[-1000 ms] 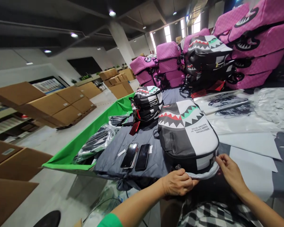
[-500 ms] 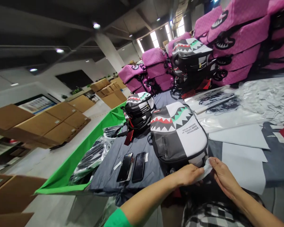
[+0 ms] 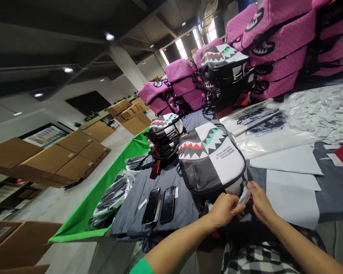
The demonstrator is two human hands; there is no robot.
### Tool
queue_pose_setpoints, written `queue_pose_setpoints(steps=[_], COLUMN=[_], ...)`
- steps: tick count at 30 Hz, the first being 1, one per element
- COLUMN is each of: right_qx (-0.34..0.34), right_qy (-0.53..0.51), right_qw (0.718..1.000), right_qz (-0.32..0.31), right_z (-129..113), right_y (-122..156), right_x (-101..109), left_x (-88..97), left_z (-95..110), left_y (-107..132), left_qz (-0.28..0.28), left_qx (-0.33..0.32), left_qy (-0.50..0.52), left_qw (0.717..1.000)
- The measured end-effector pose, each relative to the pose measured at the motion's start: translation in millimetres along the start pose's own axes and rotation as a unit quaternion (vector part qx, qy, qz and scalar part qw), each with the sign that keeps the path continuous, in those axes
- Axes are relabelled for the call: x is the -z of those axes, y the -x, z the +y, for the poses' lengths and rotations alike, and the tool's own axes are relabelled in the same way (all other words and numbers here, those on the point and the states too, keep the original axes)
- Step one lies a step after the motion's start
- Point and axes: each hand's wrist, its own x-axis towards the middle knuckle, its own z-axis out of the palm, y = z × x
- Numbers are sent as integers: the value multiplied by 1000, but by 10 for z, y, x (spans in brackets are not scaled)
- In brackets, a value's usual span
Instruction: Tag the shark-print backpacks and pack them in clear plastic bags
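Note:
A black, grey and white backpack (image 3: 228,167) with a red and green shark-teeth print lies front side up on the cloth-covered table, close to me. At its near right corner a crumpled piece of whitish, see-through plastic wrap (image 3: 245,195) is stretched between my hands. My left hand (image 3: 224,210) is closed with the plastic pinched in its fingers. Facing it from the right, my right hand (image 3: 258,198) pinches the other end, its fingertips beside the bag's edge. What the plastic is wrapped around, if anything, is hidden.
Two phones (image 3: 167,204) lie left of the backpack. Behind it sit a smaller shark-print bag (image 3: 165,131) and stacked pink bags (image 3: 286,34). White sheets (image 3: 288,163) and a clear plastic bag of dark cords (image 3: 265,120) cover the right. A green-edged bin (image 3: 74,224) borders the left.
My hands have moved slightly left with the plastic, and the piece is bunched up more between them. The camera view has shifted a little; the backpack stays in place.

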Motion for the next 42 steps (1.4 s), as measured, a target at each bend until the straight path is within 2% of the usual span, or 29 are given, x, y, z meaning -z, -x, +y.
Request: queue_pose_setpoints(steps=[2,3,4,5,7,8,9,10,13,15,17,19,22,25,26,28,30,31,33,35,38,40,42], right_qx=[65,133,221,314,448,476,490,497,516,544,570,589,615,651,663,677,679,677,668,658,651,649,641], right_qy=[67,124,192,265,390,431,464,494,528,518,510,515,537,551,550,545,534,527,510,500,501,502,503], right_qw=[996,983,954,903,761,704,659,628,577,556,537,520,488,446,436,428,439,449,477,502,516,520,528], right_qz=[-3,-21,-61,-123,-259,-305,-330,-339,-349,-356,-356,-344,-308,-272,-261,-248,-246,-248,-256,-256,-242,-238,-240], right_z=[-129,-203,-275,-340,-434,-462,-478,-484,-469,-451,-435,-424,-421,-425,-424,-421,-421,-428,-456,-497,-536,-528,-511], right_y=[-24,-21,-12,-4,-5,-22,-49,-86,-218,-290,-326,-325,-282,-246,-242,-247,-262,-271,-291,-311,-343,-365,-371], right_x=[116,177,228,262,273,255,230,203,162,173,189,183,128,82,81,102,147,173,225,270,310,306,279], left_x=[38,46,44,29,-23,-53,-76,-87,-13,100,199,232,165,78,62,59,87,108,144,154,120,106,119], left_z=[-16,-25,-33,-41,-60,-78,-106,-149,-386,-622,-879,-1102,-1245,-1047,-907,-553,-175,-7,242,361,368,321,269], left_y=[-38,-64,-92,-123,-177,-194,-197,-184,-40,103,207,224,153,178,221,305,304,251,48,-215,-499,-532,-463], left_qz=[-5,-9,-5,6,44,64,81,94,126,178,254,317,356,370,369,338,257,208,117,50,-29,-69,-98], left_qx=[4,4,1,-7,-35,-58,-87,-126,-274,-345,-371,-357,-296,-269,-270,-267,-236,-207,-154,-105,-2,54,48], left_qy=[2,-6,-29,-69,-181,-240,-294,-341,-468,-524,-549,-548,-539,-515,-483,-374,-250,-209,-172,-137,-16,62,84], left_qw=[1000,1000,1000,998,982,967,948,927,831,758,704,687,704,725,747,821,903,933,966,984,999,994,991])
